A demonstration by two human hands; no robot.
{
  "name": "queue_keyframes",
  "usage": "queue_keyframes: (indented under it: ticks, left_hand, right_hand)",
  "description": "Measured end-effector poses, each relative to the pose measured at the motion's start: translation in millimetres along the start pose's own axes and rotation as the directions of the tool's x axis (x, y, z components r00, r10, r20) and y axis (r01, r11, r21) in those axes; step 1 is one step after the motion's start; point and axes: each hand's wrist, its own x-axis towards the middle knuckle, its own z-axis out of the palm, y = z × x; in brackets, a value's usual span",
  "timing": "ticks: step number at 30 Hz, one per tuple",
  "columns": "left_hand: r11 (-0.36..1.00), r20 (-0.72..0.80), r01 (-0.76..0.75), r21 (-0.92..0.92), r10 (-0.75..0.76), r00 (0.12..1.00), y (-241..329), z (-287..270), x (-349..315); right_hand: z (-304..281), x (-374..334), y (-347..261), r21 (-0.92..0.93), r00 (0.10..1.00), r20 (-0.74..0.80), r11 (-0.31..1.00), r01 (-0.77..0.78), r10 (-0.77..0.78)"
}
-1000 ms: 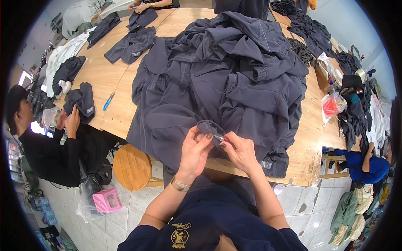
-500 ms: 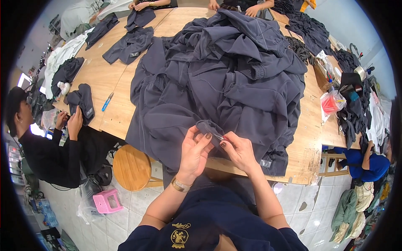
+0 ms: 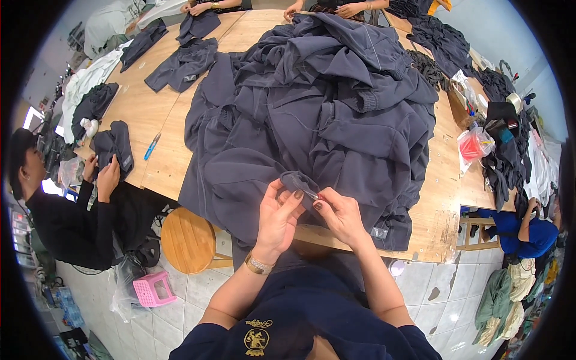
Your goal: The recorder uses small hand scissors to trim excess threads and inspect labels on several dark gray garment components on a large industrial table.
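Observation:
A large heap of dark grey garments (image 3: pixel 360 144) covers the table in front of me. At its near edge my left hand (image 3: pixel 279 217) is closed on a gathered fold of grey fabric (image 3: pixel 295 180), pinched between thumb and fingers. Close on its right, my right hand (image 3: pixel 343 219) grips a small tool (image 3: pixel 312 195) with a thin metal tip and a bit of red at the handle. That tip meets the fold; my fingers cover most of the tool, so its exact kind is hidden.
Blue thread snips (image 3: pixel 153 146) lie on the wooden table (image 3: pixel 162 123) to the left. A co-worker (image 3: pixel 66 216) handles a grey piece there; others' hands work at the far edge. A round wooden stool (image 3: pixel 188 241) and pink plastic stool (image 3: pixel 155 289) stand lower left.
My hands stay almost in place at the fold, the tool still against it. On the left, the co-worker's hands have lowered slightly; at the far edge, another person's hands have shifted.

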Motion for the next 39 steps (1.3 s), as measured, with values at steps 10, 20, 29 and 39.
queue_keyframes:
  ticks: [10,20,29,39]
  left_hand:
    - [1.0,-0.007,-0.006,0.009,0.006,1.0,-0.9,-0.1,0.2]
    - [1.0,-0.021,-0.004,0.021,0.004,1.0,0.2,6.4,-0.4]
    - [0.998,-0.01,-0.033,0.045,0.034,0.999,-4.3,3.7,-0.4]
    - [0.994,-0.012,-0.047,0.094,0.048,0.999,-5.2,3.9,-2.1]
  right_hand:
    - [2.4,-0.6,0.6,0.011,0.999,-0.016,0.999,-0.036,0.036]
    - [2.5,-2.1,2.4,-0.048,0.998,-0.062,0.999,0.005,-0.008]
    - [2.7,-1.5,1.6,-0.038,0.997,-0.068,0.999,0.02,-0.023]
    - [-0.7,-3.8,2.6,-0.083,0.998,-0.055,0.996,0.005,-0.01]
